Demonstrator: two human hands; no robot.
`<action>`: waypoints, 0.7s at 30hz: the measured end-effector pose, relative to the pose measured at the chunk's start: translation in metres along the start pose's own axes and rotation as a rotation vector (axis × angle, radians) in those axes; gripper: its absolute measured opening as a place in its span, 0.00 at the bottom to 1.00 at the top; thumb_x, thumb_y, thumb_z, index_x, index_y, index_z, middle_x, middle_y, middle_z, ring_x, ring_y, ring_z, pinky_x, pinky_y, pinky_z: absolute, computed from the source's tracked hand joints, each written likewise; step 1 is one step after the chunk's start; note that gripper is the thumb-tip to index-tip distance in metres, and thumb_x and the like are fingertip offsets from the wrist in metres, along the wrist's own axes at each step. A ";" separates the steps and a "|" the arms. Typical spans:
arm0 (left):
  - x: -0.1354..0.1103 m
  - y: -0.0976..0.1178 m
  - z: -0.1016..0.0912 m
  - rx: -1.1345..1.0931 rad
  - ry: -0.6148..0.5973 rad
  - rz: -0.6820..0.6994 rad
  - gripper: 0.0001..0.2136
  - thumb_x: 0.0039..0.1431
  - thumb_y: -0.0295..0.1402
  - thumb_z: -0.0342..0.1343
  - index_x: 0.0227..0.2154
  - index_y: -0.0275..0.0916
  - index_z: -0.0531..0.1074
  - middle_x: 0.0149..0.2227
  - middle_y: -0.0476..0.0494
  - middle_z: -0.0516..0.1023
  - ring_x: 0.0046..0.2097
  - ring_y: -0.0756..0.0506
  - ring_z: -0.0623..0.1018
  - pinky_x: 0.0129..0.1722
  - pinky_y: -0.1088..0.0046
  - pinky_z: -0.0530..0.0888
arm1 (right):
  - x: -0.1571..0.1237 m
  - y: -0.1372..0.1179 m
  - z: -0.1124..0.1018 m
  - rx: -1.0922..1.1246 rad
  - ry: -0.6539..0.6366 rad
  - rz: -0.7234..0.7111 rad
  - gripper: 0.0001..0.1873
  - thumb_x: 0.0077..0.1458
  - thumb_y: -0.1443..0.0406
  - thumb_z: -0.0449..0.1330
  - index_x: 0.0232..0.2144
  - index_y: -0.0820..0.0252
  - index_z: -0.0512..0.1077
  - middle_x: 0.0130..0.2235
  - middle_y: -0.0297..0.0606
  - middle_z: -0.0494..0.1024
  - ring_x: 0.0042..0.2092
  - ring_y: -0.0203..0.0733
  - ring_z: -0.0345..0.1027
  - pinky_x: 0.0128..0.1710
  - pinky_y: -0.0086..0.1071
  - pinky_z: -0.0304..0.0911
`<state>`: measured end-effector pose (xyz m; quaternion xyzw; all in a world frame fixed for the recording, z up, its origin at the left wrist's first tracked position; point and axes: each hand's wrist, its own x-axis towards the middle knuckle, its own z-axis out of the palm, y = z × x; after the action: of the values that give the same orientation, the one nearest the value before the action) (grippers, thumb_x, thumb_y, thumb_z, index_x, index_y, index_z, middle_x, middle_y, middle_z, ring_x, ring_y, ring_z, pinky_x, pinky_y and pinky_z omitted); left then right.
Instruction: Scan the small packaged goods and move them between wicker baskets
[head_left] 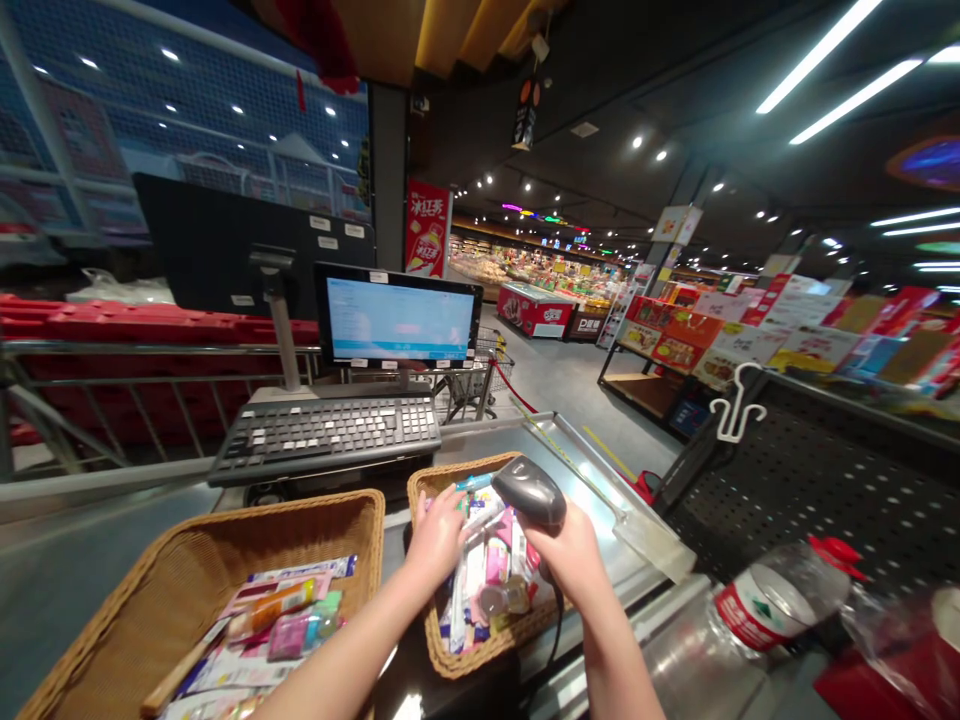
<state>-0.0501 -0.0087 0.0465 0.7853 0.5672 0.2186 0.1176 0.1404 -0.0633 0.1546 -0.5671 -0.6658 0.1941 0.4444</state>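
Observation:
My right hand (pixel 574 548) is closed round the handle of a grey barcode scanner (pixel 529 489), whose head points left over a small wicker basket (pixel 450 655). My left hand (pixel 436 533) reaches into that basket with fingers curled on one of several small packaged items (pixel 487 570); which one it grips is hidden. A larger wicker basket (pixel 187 570) on the left holds several more flat packets (pixel 281 620).
A black keyboard (pixel 330 432) and a lit till screen (pixel 401 320) stand behind the baskets, on a steel checkout counter (pixel 592 480). A plastic water bottle with a red cap (pixel 787 595) lies at the right. Red barriers, a black perforated rack and shop shelves surround the till.

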 end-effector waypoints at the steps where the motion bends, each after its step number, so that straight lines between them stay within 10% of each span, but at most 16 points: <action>1: 0.002 -0.003 -0.005 -0.030 0.019 -0.010 0.10 0.60 0.33 0.51 0.28 0.41 0.77 0.59 0.42 0.72 0.65 0.35 0.63 0.64 0.39 0.47 | 0.000 0.000 -0.001 0.001 -0.004 -0.001 0.09 0.43 0.63 0.61 0.29 0.61 0.74 0.30 0.38 0.79 0.32 0.45 0.73 0.33 0.34 0.68; 21: -0.013 -0.032 -0.135 0.024 0.284 -0.097 0.15 0.62 0.39 0.47 0.26 0.41 0.74 0.63 0.43 0.66 0.69 0.35 0.54 0.62 0.33 0.46 | 0.015 -0.038 0.026 -0.035 -0.051 -0.259 0.17 0.44 0.68 0.59 0.41 0.60 0.75 0.44 0.43 0.78 0.48 0.50 0.72 0.51 0.41 0.65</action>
<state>-0.1454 -0.0190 0.1485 0.7195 0.6178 0.3149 0.0370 0.0971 -0.0542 0.1753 -0.4791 -0.7478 0.1377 0.4386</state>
